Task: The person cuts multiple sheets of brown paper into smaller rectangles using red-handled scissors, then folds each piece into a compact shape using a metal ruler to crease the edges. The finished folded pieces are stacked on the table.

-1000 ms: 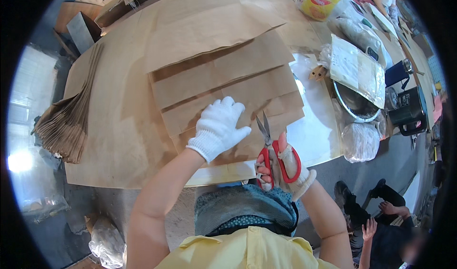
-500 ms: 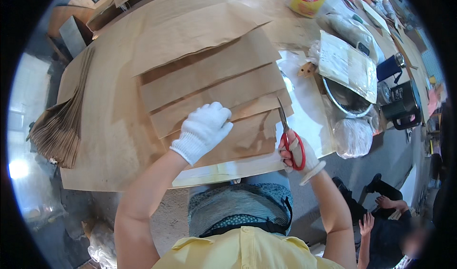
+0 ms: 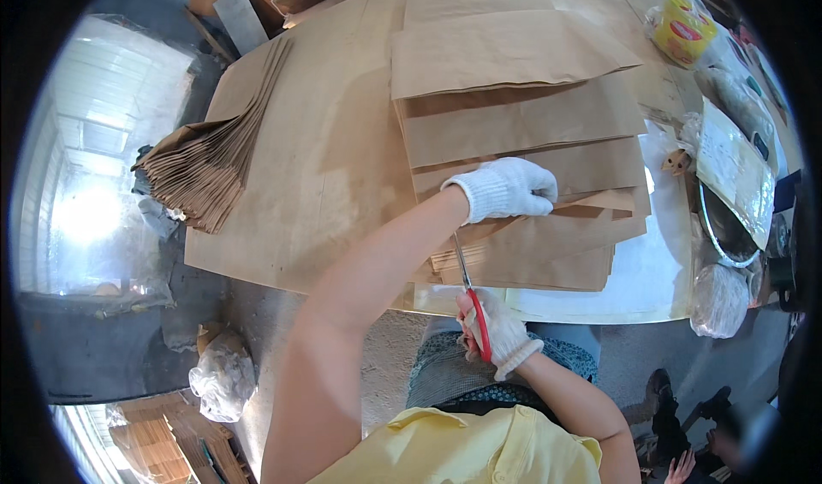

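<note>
My left hand [image 3: 509, 188], in a white knit glove, presses flat on a stack of brown paper sheets [image 3: 522, 133] laid in overlapping steps on the table. My right hand [image 3: 497, 334], also gloved, grips red-handled scissors [image 3: 469, 291] at the near edge of the table. The blades point away from me and reach into the near left edge of the stack, just under my left forearm. Whether the blades are apart is hard to tell.
A fanned pile of brown paper bags [image 3: 210, 154] hangs over the table's left edge. At the right lie a yellow tub [image 3: 681, 26], plastic bags [image 3: 723, 300], a round metal bowl [image 3: 723, 231] and a clear sheet [image 3: 634, 283]. Another person's hand [image 3: 681, 467] shows at bottom right.
My right hand has carried the scissors from the right side of the stack to its near left edge. My left hand has stayed pressed on the paper. The view has shifted.
</note>
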{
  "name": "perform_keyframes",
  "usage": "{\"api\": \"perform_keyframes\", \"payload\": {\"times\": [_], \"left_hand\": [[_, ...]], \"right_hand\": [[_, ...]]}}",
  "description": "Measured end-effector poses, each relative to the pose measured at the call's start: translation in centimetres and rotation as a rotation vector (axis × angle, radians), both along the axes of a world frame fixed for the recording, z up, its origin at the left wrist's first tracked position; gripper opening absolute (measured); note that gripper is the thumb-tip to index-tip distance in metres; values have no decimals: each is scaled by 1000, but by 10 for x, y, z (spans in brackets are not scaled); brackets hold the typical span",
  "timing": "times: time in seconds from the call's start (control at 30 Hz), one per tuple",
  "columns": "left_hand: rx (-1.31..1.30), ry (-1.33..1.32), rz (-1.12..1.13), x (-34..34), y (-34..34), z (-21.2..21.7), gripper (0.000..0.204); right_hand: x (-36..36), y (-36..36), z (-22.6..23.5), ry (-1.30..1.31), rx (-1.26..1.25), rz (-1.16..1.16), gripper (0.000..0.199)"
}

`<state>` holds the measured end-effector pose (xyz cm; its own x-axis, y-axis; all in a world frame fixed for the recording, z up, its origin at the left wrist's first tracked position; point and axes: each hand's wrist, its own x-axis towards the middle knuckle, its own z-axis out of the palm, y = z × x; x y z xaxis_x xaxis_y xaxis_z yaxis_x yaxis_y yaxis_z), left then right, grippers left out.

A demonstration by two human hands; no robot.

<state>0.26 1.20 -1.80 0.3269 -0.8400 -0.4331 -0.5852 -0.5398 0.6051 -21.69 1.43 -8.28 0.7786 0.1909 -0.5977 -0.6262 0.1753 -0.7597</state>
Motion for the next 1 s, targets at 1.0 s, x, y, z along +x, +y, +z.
{"api": "perform_keyframes", "payload": {"times": [1.0], "left_hand": [[-180, -521, 126, -58, 16, -22, 27]], "right_hand": [[-54, -199, 14, 163, -101, -497, 57]]}}
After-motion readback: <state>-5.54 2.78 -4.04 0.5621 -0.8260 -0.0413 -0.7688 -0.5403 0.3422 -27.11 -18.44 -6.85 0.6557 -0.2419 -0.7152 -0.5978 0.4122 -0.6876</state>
